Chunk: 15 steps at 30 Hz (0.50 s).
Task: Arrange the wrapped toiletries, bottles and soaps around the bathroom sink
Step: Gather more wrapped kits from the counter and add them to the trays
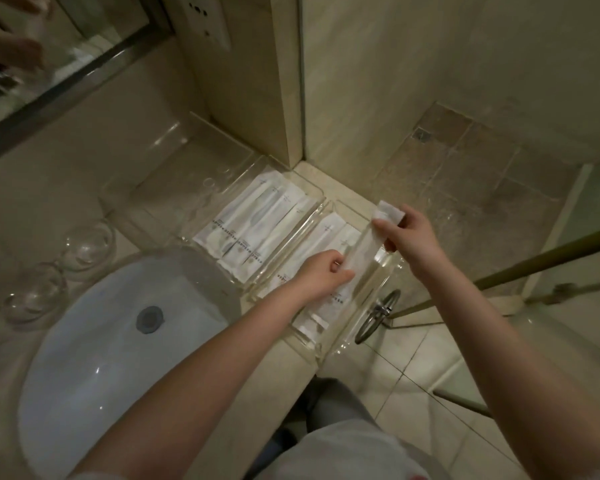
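A long white wrapped packet [362, 245] is held in the air over the near clear tray [310, 351], slanting from 1 o'clock down to 7 o'clock. The right hand [409, 233] pinches its upper end, thumb and forefinger closed on the wrapper and the remaining fingers curled beneath. The left hand [321, 277] grips the lower end, fingers curled round the edge of the packet and knuckles upward. Below the hands, the near clear tray already carries other white packets [329, 232] laid lengthwise side by side; whether the held packet touches them cannot be told. Just beside it at 10 o'clock, a second clear tray [321, 202] holds a row of similar packets [257, 225] with printed lettering at their near ends. A third clear tray [174, 181], further toward 10 o'clock, lies against the wall. All three trays stand on the beige worktop [274, 360], at 1 to 2 o'clock from the white sink [94, 358], whose drain [149, 318] is visible. Clear glass bowls [87, 244] sit at the sink's 11 o'clock rim. A mirror [49, 64] occupies the upper left, and a tiled shower floor [465, 161] lies at 2 o'clock beyond the worktop.
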Each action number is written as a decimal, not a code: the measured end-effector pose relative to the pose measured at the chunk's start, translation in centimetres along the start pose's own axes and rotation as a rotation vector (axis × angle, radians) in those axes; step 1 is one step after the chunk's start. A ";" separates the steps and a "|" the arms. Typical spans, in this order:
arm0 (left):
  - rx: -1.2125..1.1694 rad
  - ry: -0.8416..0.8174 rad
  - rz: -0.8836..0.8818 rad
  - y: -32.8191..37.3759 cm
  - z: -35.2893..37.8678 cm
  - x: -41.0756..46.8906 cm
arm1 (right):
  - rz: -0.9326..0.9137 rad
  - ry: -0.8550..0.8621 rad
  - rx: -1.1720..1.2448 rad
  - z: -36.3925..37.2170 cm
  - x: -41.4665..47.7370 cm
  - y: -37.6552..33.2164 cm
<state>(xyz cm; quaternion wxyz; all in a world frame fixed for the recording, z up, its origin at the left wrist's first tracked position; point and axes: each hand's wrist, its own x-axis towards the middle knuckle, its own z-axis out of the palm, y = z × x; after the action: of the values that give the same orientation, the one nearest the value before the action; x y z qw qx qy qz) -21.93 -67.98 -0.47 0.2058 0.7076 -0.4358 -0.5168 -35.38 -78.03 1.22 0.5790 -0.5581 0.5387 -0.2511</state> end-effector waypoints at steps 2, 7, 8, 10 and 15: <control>0.065 0.031 -0.038 -1.5 0.3 -0.3 | 0.057 0.001 -0.091 0.1 0.1 1.3; 0.236 -0.017 0.040 -3.2 1.8 -1.9 | 0.074 0.029 -0.331 0.6 0.9 3.3; 0.258 -0.020 0.063 -3.2 2.0 -2.1 | 0.067 0.041 -0.371 0.6 1.1 3.5; 0.339 -0.006 0.109 -3.6 2.1 -2.2 | 0.047 0.052 -0.490 0.4 1.4 3.7; 0.611 0.004 0.212 -5.0 3.1 -2.2 | -0.084 0.048 -1.001 0.0 0.6 4.5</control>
<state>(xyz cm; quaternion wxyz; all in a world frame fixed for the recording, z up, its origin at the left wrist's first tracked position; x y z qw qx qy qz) -22.95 -62.98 -4.12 0.0374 0.6883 -0.6417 -0.3362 -36.56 -77.42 -3.07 0.2172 -0.7828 0.5832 0.0025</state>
